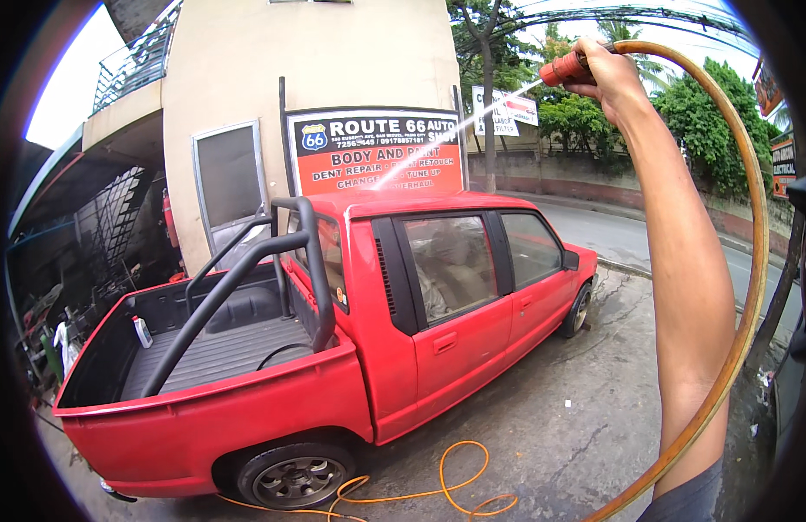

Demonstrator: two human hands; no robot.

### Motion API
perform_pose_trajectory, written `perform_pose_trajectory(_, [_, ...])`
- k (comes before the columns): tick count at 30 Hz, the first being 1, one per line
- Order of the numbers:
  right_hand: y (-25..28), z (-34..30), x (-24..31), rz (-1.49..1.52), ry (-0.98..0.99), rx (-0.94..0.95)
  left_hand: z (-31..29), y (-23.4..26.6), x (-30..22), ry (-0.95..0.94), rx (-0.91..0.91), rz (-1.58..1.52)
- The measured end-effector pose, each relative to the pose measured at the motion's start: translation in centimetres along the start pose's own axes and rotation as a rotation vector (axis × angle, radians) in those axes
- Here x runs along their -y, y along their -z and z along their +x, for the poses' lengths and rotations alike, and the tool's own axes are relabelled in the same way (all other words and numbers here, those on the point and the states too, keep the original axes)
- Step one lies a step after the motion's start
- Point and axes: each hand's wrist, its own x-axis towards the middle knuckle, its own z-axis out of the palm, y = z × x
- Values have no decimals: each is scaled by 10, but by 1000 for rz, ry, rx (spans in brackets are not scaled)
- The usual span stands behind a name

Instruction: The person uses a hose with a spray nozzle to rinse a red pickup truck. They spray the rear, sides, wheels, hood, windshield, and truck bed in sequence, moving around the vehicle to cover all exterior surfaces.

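Note:
My right hand (598, 76) is raised at the upper right, its fingers wrapped around a red hose nozzle (561, 69). From the nozzle a white jet of water (472, 119) shoots down and left onto the roof of a red pickup truck (455, 348). A brownish-yellow hose (755, 217) runs from behind the hand, arcs over to the right and drops past my forearm to the lower edge. The truck stands side-on, with a black roll bar (309, 252) over its open bed (237, 344). My left hand is out of view.
A thin orange hose (446, 470) lies looped on the concrete beside the rear wheel (296, 475). In the truck bed stands a small white bottle (143, 331). Behind the truck are a building with a large sign (372, 157) and, at left, a cluttered dark shed. A road (612, 228) passes beyond.

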Motion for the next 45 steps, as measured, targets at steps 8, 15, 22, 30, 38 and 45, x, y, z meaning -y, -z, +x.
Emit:
perform_pose_trajectory(8, [-27,0,-11,69,20,71,-2,-11,9,70,-20,-102])
perform_pose_trajectory(15, [-55,-19,-1,133,27,155,-8,-12,14,57,-93,-43])
perform_pose_trajectory(22, [-70,-44,24,75,-63,185,-13,-5,18,64,-75,33])
perform_pose_trajectory(30, [-52,-30,-8,-93,107,52,-20,-2,19,69,-88,25])
perform_pose_trajectory(38, [-65,-28,-19,-48,93,160,-26,4,22,99,-52,-15])
perform_pose_trajectory(45, [-78,-39,-26,-183,69,91,-28,6,13,202,-52,-125])
